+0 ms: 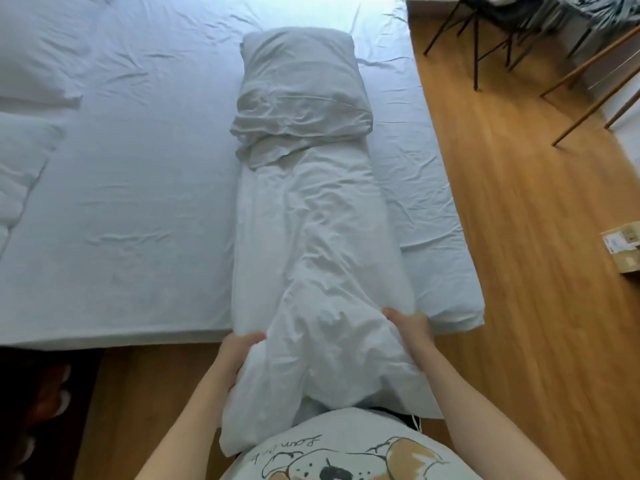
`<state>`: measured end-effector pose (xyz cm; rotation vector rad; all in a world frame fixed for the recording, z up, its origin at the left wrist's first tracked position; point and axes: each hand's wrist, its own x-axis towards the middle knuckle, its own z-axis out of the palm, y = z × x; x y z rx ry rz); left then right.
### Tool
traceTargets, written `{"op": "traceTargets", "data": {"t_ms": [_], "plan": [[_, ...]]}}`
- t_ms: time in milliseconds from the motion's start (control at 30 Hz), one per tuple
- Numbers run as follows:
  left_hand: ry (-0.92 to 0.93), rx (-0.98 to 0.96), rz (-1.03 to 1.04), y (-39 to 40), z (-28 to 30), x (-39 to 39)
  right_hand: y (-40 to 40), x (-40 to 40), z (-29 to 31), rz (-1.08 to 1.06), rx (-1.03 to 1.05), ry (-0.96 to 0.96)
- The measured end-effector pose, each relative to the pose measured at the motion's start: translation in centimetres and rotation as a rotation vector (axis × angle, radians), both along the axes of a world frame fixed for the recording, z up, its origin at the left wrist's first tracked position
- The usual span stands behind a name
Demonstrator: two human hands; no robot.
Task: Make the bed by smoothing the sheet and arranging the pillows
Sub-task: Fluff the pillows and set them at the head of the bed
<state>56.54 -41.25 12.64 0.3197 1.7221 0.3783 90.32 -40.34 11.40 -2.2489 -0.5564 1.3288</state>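
Note:
A long white pillow (pixel 311 216) in a loose, wrinkled case lies lengthwise on the bed, its near end hanging over the mattress edge toward me. My left hand (pixel 239 355) grips the near left side of the pillow. My right hand (pixel 408 323) grips its near right side. A smaller greyish pillow (pixel 301 88) lies on the far end of the long one. The pale blue fitted sheet (pixel 138 188) covers the mattress and shows many creases.
More white pillows or bedding (pixel 31 109) lie at the bed's left edge. Wooden floor (pixel 519 271) runs along the right, with chair legs (pixel 485 46) at the top right and a small cardboard box (pixel 623 247) at the right edge. Shoes (pixel 52 393) sit at lower left.

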Motion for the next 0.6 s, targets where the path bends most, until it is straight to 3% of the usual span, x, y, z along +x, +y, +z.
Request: {"op": "traceTargets", "data": {"t_ms": [233, 600], "plan": [[0.001, 0.064, -0.042, -10.3, 1.8, -4.9, -12.0, -4.3, 0.1, 0.009, 0.002, -0.001], [-0.049, 0.011, 0.001, -27.3, 3.6, -8.6, -29.2, -7.3, 2.8, -0.008, -0.052, -0.003]]}}
